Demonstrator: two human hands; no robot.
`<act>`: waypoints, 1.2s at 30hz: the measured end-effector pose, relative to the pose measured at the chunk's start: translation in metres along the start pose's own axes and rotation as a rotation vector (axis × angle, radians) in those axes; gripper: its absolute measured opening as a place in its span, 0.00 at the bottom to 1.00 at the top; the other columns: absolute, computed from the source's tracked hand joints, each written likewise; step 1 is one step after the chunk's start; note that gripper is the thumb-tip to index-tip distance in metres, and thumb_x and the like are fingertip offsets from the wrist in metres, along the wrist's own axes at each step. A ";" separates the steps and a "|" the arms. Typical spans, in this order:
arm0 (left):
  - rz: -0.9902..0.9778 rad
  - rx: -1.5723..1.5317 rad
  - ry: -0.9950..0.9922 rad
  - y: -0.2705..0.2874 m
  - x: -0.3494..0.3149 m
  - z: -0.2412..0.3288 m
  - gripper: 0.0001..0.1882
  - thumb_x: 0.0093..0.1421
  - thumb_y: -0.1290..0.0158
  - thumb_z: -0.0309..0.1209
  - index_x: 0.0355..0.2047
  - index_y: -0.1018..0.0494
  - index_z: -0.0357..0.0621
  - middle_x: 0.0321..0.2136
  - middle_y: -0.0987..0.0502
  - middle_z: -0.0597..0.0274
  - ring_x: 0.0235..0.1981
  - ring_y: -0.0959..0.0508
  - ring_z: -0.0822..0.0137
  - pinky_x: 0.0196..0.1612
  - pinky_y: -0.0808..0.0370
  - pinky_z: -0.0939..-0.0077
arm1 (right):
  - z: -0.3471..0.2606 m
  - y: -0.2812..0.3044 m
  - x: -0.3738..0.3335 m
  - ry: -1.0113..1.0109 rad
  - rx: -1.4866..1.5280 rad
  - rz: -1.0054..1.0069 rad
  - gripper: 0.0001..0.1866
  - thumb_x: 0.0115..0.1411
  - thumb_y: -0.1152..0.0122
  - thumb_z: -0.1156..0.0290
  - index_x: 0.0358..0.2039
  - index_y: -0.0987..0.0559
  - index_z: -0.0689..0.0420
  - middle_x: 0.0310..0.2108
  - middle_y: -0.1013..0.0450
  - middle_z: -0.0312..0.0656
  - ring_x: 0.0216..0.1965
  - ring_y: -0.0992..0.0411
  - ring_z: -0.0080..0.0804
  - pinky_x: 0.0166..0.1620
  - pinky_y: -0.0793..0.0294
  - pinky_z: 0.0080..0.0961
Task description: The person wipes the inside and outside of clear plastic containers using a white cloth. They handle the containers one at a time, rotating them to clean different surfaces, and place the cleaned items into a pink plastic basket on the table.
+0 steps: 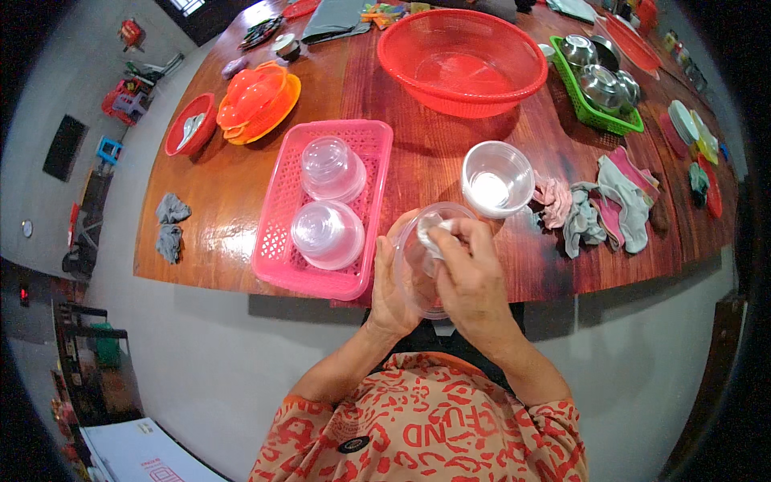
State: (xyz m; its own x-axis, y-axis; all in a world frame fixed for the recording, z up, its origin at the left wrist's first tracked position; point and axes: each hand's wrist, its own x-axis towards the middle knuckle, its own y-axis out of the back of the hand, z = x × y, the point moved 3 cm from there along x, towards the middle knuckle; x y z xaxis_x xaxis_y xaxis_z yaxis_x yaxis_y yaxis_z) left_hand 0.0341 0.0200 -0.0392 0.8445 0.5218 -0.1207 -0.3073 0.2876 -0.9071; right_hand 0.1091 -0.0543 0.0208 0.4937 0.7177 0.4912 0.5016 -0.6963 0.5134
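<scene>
Over the table's near edge, my left hand [389, 293] is closed around the side of a clear plastic bowl [413, 255], whose mouth faces up toward me at a tilt. My right hand [474, 281] pinches a small white cloth [434, 239] and presses it against the inside of that bowl. Just beyond stands a second clear plastic bowl [498, 178], upright on the tabletop. To the left, a pink perforated basket [269, 245] holds two clear bowls, a far one [332, 167] and a near one [326, 234], both upside down.
Crumpled cloths [622, 201] lie at the right, and grey cloths [171, 227] at the left. Farther back are a large red basin [462, 68], a green basket [590, 112] of metal bowls, an orange colander [257, 100] and a small red bowl [193, 132] with spoons.
</scene>
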 end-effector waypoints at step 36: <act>0.038 0.178 0.121 -0.011 -0.003 -0.005 0.30 0.66 0.68 0.56 0.61 0.47 0.54 0.58 0.39 0.59 0.56 0.35 0.60 0.59 0.37 0.61 | 0.020 0.006 0.017 0.280 -0.491 0.084 0.09 0.43 0.42 0.70 0.27 0.24 0.60 0.29 0.36 0.41 0.33 0.34 0.36 0.32 0.31 0.30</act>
State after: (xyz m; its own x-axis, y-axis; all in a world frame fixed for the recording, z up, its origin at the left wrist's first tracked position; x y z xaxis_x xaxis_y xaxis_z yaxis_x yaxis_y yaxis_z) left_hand 0.0371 0.0109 -0.0308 0.8743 0.4374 -0.2104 -0.4029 0.4124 -0.8171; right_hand 0.1346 -0.0466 0.0181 0.2768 0.6813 0.6777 0.0464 -0.7139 0.6987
